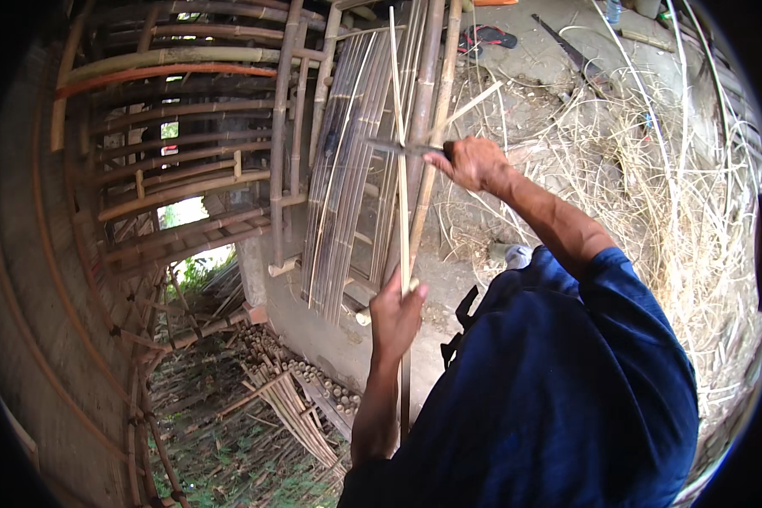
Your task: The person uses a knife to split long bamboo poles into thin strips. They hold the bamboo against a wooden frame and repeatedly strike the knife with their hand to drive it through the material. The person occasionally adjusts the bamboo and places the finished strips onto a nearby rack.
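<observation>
My left hand (395, 317) is closed round the lower part of a long, pale bamboo strip (404, 212), which stretches up and away from me. Farther out, my right hand (474, 163) grips a knife (389, 146) by its dark handle. Its blade points left and crosses the strip, seemingly touching it; the exact contact is too small to make out. Beneath the strip lie thick bamboo poles (427, 76) and a rack of thin bamboo slats (347, 169).
Curly shavings (652, 195) cover the ground to the right. Sandals (487, 38) and a long dark saw-like blade (567, 46) lie at the far side. A bamboo frame (195, 110) stands at the left. Cut bamboo pieces (292, 411) are heaped at the lower left.
</observation>
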The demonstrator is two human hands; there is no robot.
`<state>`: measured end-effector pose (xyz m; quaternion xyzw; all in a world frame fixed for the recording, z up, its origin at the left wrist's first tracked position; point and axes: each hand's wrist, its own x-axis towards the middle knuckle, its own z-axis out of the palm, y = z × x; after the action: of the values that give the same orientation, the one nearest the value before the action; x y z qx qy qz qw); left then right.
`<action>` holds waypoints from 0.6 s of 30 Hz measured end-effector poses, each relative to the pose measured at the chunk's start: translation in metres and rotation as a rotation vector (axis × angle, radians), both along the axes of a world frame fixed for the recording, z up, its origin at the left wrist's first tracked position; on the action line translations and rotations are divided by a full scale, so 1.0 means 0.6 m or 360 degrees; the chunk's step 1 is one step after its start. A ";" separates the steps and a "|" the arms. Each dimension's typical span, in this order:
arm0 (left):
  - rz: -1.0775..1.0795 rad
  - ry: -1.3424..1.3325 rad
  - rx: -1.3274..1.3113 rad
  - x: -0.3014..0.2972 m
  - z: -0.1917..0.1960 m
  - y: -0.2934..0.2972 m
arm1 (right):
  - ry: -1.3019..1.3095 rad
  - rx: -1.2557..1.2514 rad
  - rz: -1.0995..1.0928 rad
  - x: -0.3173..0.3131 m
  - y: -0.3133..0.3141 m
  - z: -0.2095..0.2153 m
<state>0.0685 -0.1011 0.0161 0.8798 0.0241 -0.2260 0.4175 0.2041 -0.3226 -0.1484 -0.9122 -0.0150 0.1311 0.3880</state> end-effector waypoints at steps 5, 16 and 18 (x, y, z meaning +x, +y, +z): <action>0.0020 0.0004 -0.0127 -0.077 0.040 0.023 | -0.0202 -0.0090 0.0048 0.033 -0.037 -0.001; 0.0176 0.0352 0.0200 -0.187 0.075 0.073 | -0.0151 -0.0150 0.0220 0.016 -0.092 0.027; -0.0048 0.0282 0.0543 -0.204 0.089 0.085 | -0.0004 -0.0178 -0.0022 0.059 -0.129 -0.002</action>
<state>-0.0538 -0.0503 0.0694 0.9146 0.0857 -0.3016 0.2552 0.2392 -0.3999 -0.1494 -0.9326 -0.0017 0.1280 0.3374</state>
